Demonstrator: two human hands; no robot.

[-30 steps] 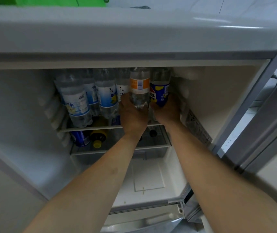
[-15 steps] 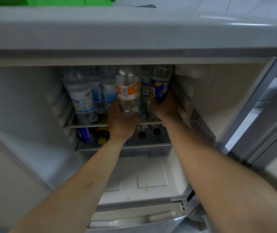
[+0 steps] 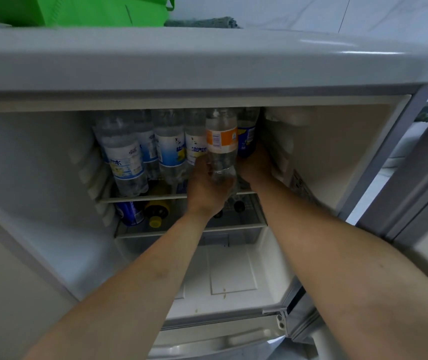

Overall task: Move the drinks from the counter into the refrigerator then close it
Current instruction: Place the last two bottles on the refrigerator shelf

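Note:
The refrigerator [image 3: 207,66] stands open below me, and both my arms reach into it. My left hand [image 3: 207,189] grips the base of a clear bottle with an orange label [image 3: 221,141], held just above the wire shelf [image 3: 140,197]. My right hand [image 3: 255,166] holds the bottom of a blue-labelled bottle [image 3: 246,137] at the shelf's right end, against the inner wall. Several clear bottles with blue and white labels [image 3: 124,157] stand in a row on the shelf to the left.
A blue can [image 3: 129,213] and a yellow-capped bottle [image 3: 157,210] lie on the lower shelf. The open door [image 3: 415,178] stands to the right. On top of the fridge sit a green bag [image 3: 77,9] and a grey cloth [image 3: 202,22].
My left hand has carried the orange-labelled bottle from left of the gap back to the right, up against the blue-labelled bottle. My right hand stays on the blue-labelled bottle.

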